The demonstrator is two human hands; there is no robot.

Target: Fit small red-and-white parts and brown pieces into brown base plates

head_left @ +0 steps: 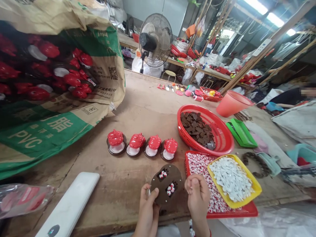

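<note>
My left hand [149, 202] grips a dark brown oval plastic base [161, 189] by its left edge, thumb on top. Two square recesses in the base hold small red-and-white pieces [171, 189]. Just off the base's right side, my right hand [198, 194] is closed with fingers curled in; whatever it may hold is hidden. Beyond the base stands a row of several red-topped brown toys [135, 144] with white fronts. Beside my right hand lies a red tray [232, 214] of small red-and-white pieces, with a yellow tray [258, 191] of white pieces resting on it.
A red basket [225, 138] holds brown plastic pieces. Behind it are a red bucket [232, 103] and a green tray [240, 133]. A large PVC sack [103, 79] of red toys stands at left, near a long white object [71, 204]. A fan [155, 41] stands beyond the table.
</note>
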